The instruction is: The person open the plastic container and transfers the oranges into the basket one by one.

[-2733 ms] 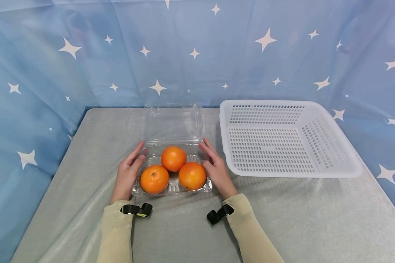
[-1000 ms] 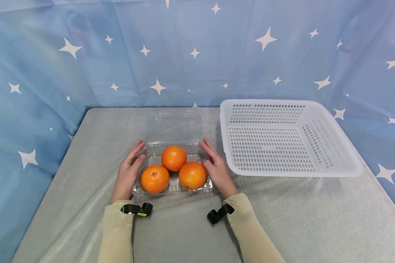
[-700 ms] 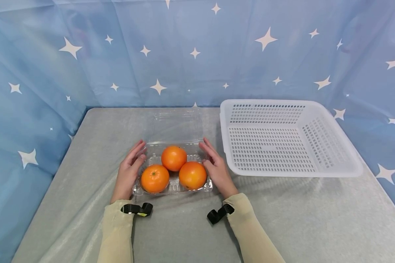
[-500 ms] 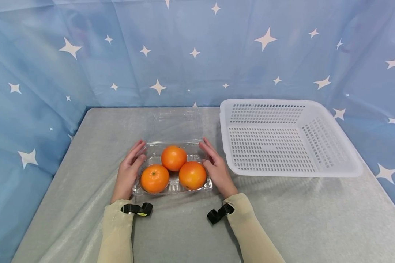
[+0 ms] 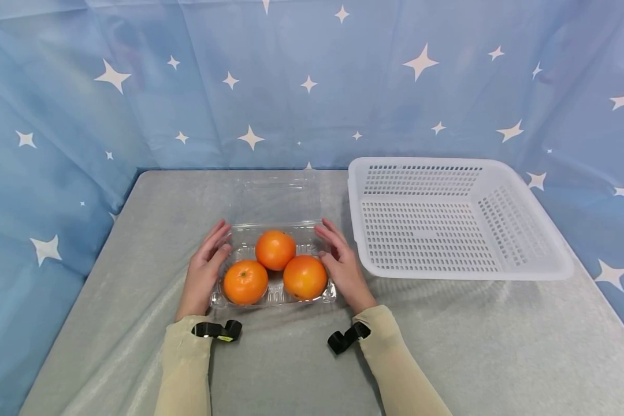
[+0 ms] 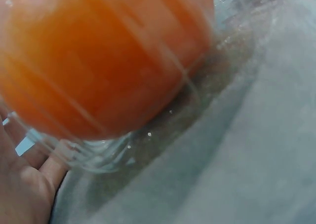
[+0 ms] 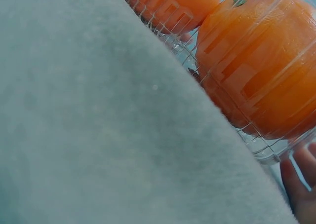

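Overall, a blue star-printed curtain (image 5: 312, 75) is hanging beyond the box, and a grey-covered table (image 5: 463, 346) is extending beneath and around it. A white basket (image 5: 426, 236) is standing to the right of the box, apart from it. The clear plastic box (image 5: 303, 237) is resting flat on the table. Its lid (image 5: 275, 202) is lying folded back beyond the box, joined at the rear edge; closure is therefore not being achieved at this stage.

Two pale sleeves (image 5: 405, 370) are reaching in from the near side of the box. The left hand (image 5: 201, 274) is flanking the box on its left, fingers lying extended, not curled, with the thumb by the rim. The right hand (image 5: 345, 271) is mirroring this on the right of the box. Neither hand is pinching anything; any pressure against the walls cannot be told.

Three oranges are sitting inside the box: one at its rear (image 5: 275, 250), one at its front left (image 5: 245, 282), one at its front right (image 5: 305, 278). In my judgement, placement in the box is appearing complete, while covering is remaining undone.
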Motion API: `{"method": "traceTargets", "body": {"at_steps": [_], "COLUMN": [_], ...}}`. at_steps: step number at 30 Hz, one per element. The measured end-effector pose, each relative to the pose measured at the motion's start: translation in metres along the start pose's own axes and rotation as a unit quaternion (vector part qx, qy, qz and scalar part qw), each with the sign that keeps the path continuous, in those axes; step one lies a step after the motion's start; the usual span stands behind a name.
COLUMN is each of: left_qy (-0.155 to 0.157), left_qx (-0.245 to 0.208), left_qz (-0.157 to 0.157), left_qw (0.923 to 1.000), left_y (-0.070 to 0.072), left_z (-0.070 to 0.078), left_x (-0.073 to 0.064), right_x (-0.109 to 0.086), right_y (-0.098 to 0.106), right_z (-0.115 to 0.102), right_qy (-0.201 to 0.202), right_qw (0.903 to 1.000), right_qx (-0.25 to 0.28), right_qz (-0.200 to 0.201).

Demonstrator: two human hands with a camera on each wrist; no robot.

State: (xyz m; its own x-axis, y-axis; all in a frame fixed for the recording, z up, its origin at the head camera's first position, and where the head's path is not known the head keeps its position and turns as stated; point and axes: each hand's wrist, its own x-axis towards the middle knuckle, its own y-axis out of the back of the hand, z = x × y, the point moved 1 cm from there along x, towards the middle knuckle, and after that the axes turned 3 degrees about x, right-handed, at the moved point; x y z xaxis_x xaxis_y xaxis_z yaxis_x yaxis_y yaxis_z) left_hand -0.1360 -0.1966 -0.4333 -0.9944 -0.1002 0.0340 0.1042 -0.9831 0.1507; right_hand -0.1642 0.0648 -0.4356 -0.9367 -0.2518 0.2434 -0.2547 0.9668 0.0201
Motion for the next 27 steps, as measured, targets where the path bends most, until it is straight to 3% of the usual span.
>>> {"method": "traceTargets", "body": {"at_steps": [19, 23, 27], "left_qy": [0.011, 0.02, 0.01], "left_qx": [-0.001, -0.017, -0.029], "left_qz": [0.007, 0.005, -0.006], "left_qw": [0.9999, 0.9996, 0.9995], "left_y": [0.002, 0.003, 0.004], "left_z": [0.0, -0.007, -0.018], "left_x": [-0.001, 0.0, 0.004], "right_x": [0.0, -0.001, -0.002], "right_y": [0.0, 0.001, 0.002], "right_z": [-0.003, -0.004, -0.007], "right_qy": [-0.006, -0.011, -0.006], "right_qw": [0.9999, 0.9999, 0.9999], "right_qx": [-0.006, -0.002, 0.008], "right_qz": [0.008, 0.009, 0.009]}}
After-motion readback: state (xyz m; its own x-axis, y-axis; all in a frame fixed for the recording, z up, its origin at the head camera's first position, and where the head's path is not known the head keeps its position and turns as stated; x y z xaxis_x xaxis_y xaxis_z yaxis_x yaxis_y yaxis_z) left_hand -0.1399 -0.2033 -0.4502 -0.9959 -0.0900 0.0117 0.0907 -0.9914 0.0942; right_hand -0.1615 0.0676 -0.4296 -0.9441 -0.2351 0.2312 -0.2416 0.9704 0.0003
